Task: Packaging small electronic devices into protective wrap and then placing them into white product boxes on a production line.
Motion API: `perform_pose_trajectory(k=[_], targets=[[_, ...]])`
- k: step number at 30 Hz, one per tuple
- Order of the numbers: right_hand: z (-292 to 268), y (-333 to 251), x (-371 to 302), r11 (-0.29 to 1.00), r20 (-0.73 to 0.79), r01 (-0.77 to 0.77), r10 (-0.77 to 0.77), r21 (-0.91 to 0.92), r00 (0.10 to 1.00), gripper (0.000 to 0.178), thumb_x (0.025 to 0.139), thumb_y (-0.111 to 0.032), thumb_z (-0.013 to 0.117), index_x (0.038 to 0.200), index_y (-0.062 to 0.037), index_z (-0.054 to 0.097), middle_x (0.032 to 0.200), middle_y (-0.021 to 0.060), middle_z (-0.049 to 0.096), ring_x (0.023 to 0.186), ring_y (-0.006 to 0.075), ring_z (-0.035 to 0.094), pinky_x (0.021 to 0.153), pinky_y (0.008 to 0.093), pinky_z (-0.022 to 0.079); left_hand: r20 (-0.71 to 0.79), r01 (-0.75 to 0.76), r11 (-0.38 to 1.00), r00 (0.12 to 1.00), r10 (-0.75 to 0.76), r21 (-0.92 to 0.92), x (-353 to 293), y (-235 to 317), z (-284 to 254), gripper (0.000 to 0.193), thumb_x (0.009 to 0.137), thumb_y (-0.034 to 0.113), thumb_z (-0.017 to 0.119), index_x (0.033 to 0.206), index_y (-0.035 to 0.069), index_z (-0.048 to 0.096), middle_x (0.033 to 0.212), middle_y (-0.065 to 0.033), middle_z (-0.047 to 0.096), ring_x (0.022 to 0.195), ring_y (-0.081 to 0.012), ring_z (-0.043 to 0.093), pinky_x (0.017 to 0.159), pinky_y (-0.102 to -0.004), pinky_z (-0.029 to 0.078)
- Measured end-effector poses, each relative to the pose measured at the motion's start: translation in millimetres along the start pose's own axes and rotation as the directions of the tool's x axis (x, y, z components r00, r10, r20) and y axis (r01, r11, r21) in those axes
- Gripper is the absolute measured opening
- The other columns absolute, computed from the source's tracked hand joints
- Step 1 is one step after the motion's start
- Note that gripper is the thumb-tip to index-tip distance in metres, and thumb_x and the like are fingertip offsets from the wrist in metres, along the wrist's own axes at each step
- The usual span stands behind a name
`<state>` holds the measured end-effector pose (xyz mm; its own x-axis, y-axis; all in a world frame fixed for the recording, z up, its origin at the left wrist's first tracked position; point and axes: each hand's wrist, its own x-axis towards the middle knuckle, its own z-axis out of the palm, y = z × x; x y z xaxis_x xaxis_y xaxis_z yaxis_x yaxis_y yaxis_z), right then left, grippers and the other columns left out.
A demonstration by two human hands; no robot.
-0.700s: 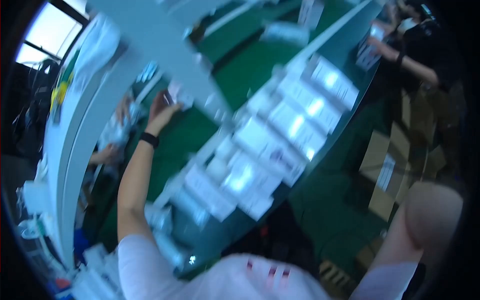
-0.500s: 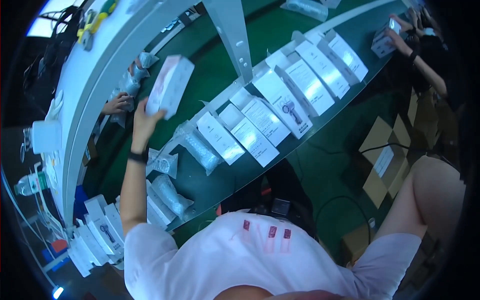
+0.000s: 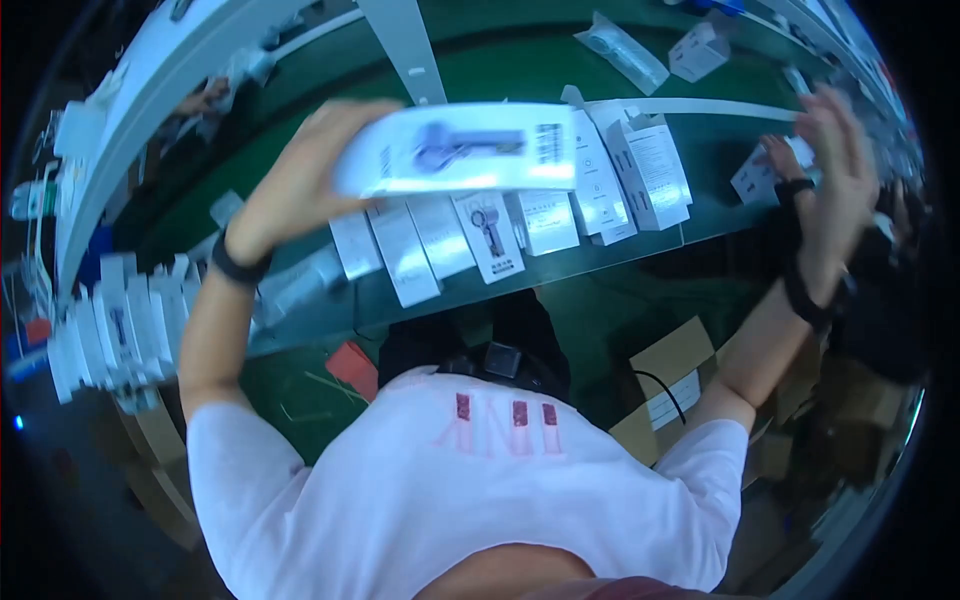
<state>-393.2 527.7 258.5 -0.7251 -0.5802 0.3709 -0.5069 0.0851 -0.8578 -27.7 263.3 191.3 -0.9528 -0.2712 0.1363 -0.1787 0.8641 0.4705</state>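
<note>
My left hand (image 3: 305,165) grips one end of a white carton (image 3: 470,150) printed with a purple handheld device. The carton is held level above a row of white boxes, and it hides the tops of several. Among those boxes, one with a picture of a similar device (image 3: 488,240) stands in the middle; an upright box (image 3: 655,180) is at the right end of the row. My right hand (image 3: 840,180) is raised at the far right with fingers stretched upward, slightly blurred, and holds nothing visible.
A co-worker's hand (image 3: 780,158) touches a small white box (image 3: 752,182) near my right hand. Bubble-wrapped packets (image 3: 625,55) lie on the green worktable. More white boxes (image 3: 115,325) stand at left. A white metal post (image 3: 400,45) rises behind. An open cardboard box (image 3: 665,385) sits below.
My left hand has swung the carton rightward and turned it from upright to level. My right hand has come up into view at the far right. The whole view has turned.
</note>
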Motion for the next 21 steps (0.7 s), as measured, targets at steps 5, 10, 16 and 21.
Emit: perform_pose_trajectory(k=[5, 10, 16, 21], targets=[[80.9, 91.8, -23.4, 0.919, 0.497, 0.388, -0.304, -0.072, 0.813, 0.088, 0.068, -0.033, 0.08, 0.141, -0.009, 0.037, 0.139, 0.017, 0.044, 0.121, 0.0299, 0.05, 0.102, 0.0412, 0.038, 0.08, -0.132, 0.976, 0.99, 0.119, 0.174, 58.2, -25.8, 41.5, 0.073, 0.068, 0.017, 0.078, 0.134, 0.011, 0.046, 0.128, -0.012, 0.051, 0.119, -0.0296, 0.046, 0.106, -0.0435, 0.035], [141.5, 51.6, -50.2, 0.769, 0.631, 0.638, -0.484, -0.024, 0.607, 0.09, 0.063, -0.034, 0.081, 0.139, -0.0099, 0.041, 0.129, 0.0212, 0.051, 0.113, 0.0353, 0.055, 0.094, 0.0416, 0.045, 0.113, -0.111, 0.98, 0.989, 0.093, 0.167, 58.4, -6.4, 42.4, 0.073, 0.066, 0.015, 0.079, 0.132, 0.012, 0.048, 0.126, -0.0108, 0.054, 0.12, -0.0296, 0.046, 0.106, -0.0439, 0.035], [162.6, 28.5, -77.3, 0.748, 0.683, 0.647, -0.395, -0.149, 0.614, 0.074, 0.068, -0.023, 0.07, 0.136, -0.0102, 0.045, 0.11, 0.0197, 0.059, 0.088, 0.0311, 0.062, 0.076, 0.036, 0.052, 0.029, -0.121, 0.939, 0.993, 0.119, 0.323, 23.3, -15.2, 36.0, 0.087, 0.065, 0.029, 0.083, 0.139, 0.017, 0.04, 0.135, -0.0131, 0.047, 0.125, -0.0305, 0.042, 0.109, -0.043, 0.032], [100.5, 15.3, -93.9, 0.829, 0.511, 0.312, -0.037, -0.464, 0.859, 0.07, 0.075, -0.028, 0.069, 0.134, 0.0003, 0.044, 0.119, 0.023, 0.058, 0.105, 0.0291, 0.061, 0.086, 0.0352, 0.049, 0.086, 0.124, 0.992, 0.989, -0.124, 0.003, -48.2, -42.7, -35.5, 0.07, 0.079, 0.039, 0.071, 0.136, 0.009, 0.044, 0.126, -0.0163, 0.055, 0.117, -0.0297, 0.052, 0.1, -0.0435, 0.044]])
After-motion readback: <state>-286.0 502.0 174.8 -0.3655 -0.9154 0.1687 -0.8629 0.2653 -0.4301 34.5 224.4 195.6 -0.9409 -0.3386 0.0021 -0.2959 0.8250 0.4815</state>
